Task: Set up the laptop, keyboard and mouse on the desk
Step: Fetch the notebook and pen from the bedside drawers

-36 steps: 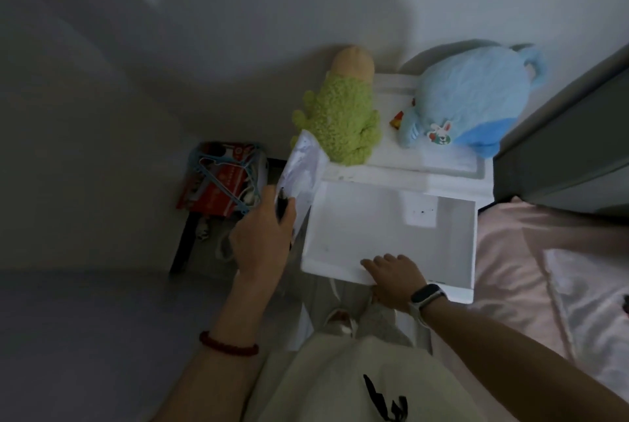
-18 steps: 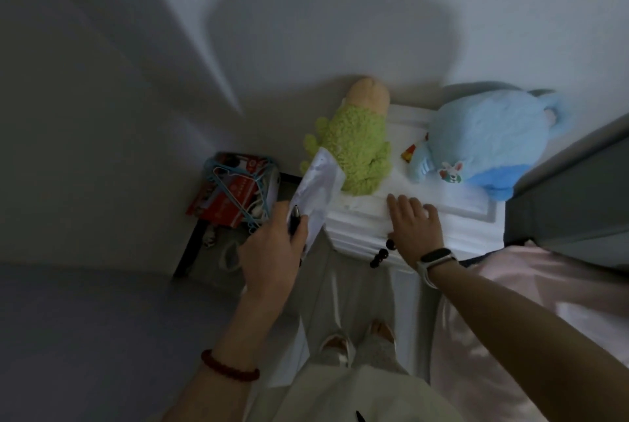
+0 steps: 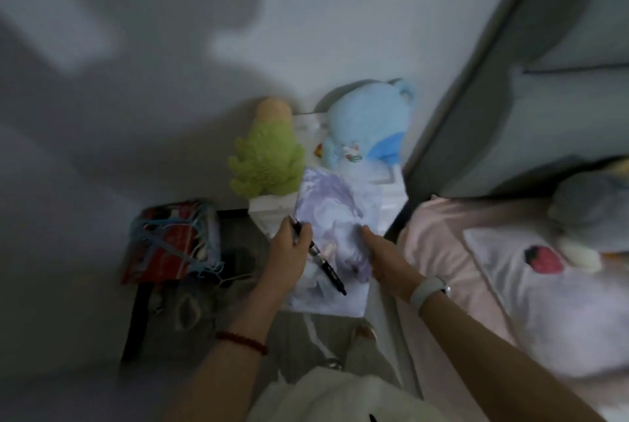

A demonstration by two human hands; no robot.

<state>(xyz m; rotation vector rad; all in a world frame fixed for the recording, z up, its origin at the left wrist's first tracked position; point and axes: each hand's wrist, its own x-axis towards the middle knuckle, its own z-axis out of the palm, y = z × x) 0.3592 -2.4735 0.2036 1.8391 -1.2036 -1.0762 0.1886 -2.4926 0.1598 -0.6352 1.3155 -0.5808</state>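
Note:
No laptop, keyboard or mouse is in view. I hold a flat pale purple-and-white mat [image 3: 335, 217] in front of a white bedside cabinet [image 3: 269, 209]. My left hand [image 3: 289, 251] grips its left edge together with a black pen [image 3: 326, 267] that lies across the mat. On the mat's right edge, my right hand [image 3: 383, 260] grips it, a white watch on that wrist. The picture is blurred by motion.
A green plush toy [image 3: 269, 163] and a blue plush toy [image 3: 369, 125] sit on the cabinet top against the wall. A red box with blue hangers [image 3: 173, 241] stands on the floor at left. A pink bed [image 3: 449, 251] with a white pillow [image 3: 531, 289] is at right.
The cabinet drawer was pushed shut by my right hand. That hand has since left the cabinet and taken the mat's right edge. The mat now lies flatter and lower, in front of me.

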